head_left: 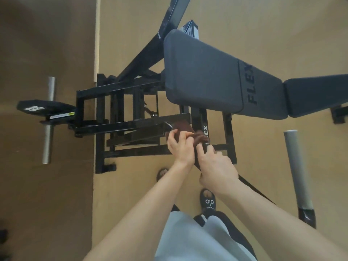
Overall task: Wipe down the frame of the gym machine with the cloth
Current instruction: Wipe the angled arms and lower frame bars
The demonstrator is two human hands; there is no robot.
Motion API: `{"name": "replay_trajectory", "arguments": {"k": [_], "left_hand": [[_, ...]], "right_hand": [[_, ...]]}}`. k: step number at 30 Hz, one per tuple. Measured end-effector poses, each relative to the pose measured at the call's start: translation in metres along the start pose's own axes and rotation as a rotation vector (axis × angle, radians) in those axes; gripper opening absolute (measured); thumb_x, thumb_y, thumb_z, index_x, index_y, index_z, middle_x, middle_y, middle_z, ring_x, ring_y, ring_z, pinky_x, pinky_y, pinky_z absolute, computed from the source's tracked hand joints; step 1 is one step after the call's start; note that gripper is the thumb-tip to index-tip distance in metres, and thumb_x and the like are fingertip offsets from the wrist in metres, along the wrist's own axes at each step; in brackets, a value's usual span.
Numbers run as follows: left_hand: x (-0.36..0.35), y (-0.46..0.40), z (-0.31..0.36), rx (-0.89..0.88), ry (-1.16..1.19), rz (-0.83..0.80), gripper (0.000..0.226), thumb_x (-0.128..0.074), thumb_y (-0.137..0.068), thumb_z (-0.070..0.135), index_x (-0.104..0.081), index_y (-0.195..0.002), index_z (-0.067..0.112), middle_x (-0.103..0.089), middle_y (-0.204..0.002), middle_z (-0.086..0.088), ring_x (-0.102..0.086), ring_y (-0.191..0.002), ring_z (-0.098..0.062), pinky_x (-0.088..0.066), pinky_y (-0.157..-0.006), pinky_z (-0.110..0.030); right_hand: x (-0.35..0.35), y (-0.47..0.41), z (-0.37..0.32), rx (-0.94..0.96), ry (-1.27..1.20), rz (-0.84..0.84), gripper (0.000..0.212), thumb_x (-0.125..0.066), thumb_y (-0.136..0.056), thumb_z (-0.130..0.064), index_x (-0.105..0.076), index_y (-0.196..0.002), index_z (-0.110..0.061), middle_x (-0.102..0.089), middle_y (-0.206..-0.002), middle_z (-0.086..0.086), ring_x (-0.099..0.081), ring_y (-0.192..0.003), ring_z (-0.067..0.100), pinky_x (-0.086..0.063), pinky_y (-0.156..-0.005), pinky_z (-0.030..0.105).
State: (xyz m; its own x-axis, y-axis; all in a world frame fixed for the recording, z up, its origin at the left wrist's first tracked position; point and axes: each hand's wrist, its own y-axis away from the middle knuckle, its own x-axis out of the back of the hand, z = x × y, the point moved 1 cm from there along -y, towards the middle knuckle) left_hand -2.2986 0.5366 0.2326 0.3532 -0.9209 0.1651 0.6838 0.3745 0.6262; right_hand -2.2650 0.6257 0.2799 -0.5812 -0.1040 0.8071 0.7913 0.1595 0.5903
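The black steel frame (pixel 120 127) of the gym machine lies below me, under a dark padded bench (pixel 203 76) marked FLEX. A dark brown cloth (pixel 197 137) is bunched on a slanted frame bar beside white FLEX lettering. My left hand (pixel 179 146) pinches the cloth with curled fingers. Just right of it, my right hand (pixel 216 166) grips the same slanted bar lower down, its fingertips touching the cloth's lower edge. Part of the cloth is hidden under my left hand.
A silver weight peg (pixel 48 119) with a black plate (pixel 43 108) sticks out at the left. A grey padded handle (pixel 297 168) stands at the right. My feet in black slides (pixel 208 201) are on the tan floor, close to the frame's base.
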Motion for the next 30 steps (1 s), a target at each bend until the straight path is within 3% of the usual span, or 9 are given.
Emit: {"name": "replay_trajectory", "arguments": {"k": [2,5,9,13,16,24,30], "left_hand": [[-0.001,-0.001,-0.001,-0.01,-0.035,-0.006,0.039,-0.058,-0.097,0.01,-0.056,-0.075,0.042,-0.035,-0.147,-0.005,-0.034,-0.139,-0.031,-0.038,-0.114,-0.053],[0.002,-0.023,0.007,-0.024,-0.15,-0.025,0.033,-0.056,-0.101,0.016,-0.054,-0.078,0.039,-0.03,-0.148,0.002,-0.026,-0.141,-0.026,-0.034,-0.117,-0.05],[0.011,-0.065,0.018,0.016,-0.15,0.068,0.034,-0.057,-0.102,0.016,-0.047,-0.076,0.035,-0.034,-0.149,-0.006,-0.032,-0.14,-0.029,-0.037,-0.117,-0.047],[0.013,-0.08,0.026,0.089,-0.185,0.065,0.033,-0.055,-0.104,0.019,-0.046,-0.076,0.035,-0.032,-0.151,-0.004,-0.029,-0.142,-0.028,-0.034,-0.118,-0.048],[0.015,-0.074,0.029,0.103,-0.238,0.048,0.032,-0.052,-0.105,0.021,-0.042,-0.078,0.035,-0.031,-0.154,-0.006,-0.029,-0.144,-0.029,-0.031,-0.119,-0.05],[-0.003,-0.025,0.005,-0.029,-0.41,-0.039,0.01,-0.044,-0.108,0.025,-0.048,-0.107,0.034,-0.017,-0.158,0.002,-0.014,-0.148,-0.023,-0.019,-0.122,-0.04],[-0.004,-0.04,0.006,-0.062,-0.374,0.032,0.014,-0.047,-0.107,0.024,-0.056,-0.1,0.031,-0.026,-0.154,0.0,-0.023,-0.145,-0.025,-0.027,-0.122,-0.043]], "right_hand": [[0.001,0.0,-0.001,-0.008,0.006,0.002,0.073,-0.07,-0.089,-0.017,-0.027,-0.148,-0.013,-0.055,-0.125,0.012,-0.064,-0.098,0.028,-0.054,-0.073,0.034],[0.002,-0.002,-0.002,-0.014,0.049,0.015,0.068,-0.064,-0.092,-0.016,-0.027,-0.149,-0.007,-0.055,-0.124,0.013,-0.064,-0.096,0.028,-0.049,-0.067,0.032],[-0.001,-0.003,-0.003,-0.031,0.062,-0.003,0.067,-0.054,-0.093,-0.011,-0.022,-0.151,-0.006,-0.052,-0.127,0.014,-0.061,-0.094,0.028,-0.043,-0.064,0.032],[0.001,-0.004,-0.002,-0.034,0.04,-0.026,0.072,-0.059,-0.094,-0.013,-0.019,-0.153,-0.008,-0.05,-0.135,0.015,-0.061,-0.102,0.029,-0.054,-0.074,0.032],[0.002,-0.001,-0.003,-0.036,0.056,-0.02,0.07,-0.06,-0.093,-0.013,-0.022,-0.152,-0.007,-0.053,-0.13,0.016,-0.062,-0.098,0.03,-0.052,-0.071,0.033],[0.002,0.0,-0.003,-0.03,0.018,-0.019,0.08,-0.073,-0.092,-0.023,-0.022,-0.151,-0.008,-0.054,-0.133,0.017,-0.064,-0.105,0.031,-0.055,-0.075,0.034],[0.005,0.001,-0.002,-0.014,0.011,-0.025,0.081,-0.071,-0.092,-0.021,-0.019,-0.153,-0.005,-0.049,-0.139,0.023,-0.064,-0.11,0.034,-0.056,-0.081,0.036]]}}
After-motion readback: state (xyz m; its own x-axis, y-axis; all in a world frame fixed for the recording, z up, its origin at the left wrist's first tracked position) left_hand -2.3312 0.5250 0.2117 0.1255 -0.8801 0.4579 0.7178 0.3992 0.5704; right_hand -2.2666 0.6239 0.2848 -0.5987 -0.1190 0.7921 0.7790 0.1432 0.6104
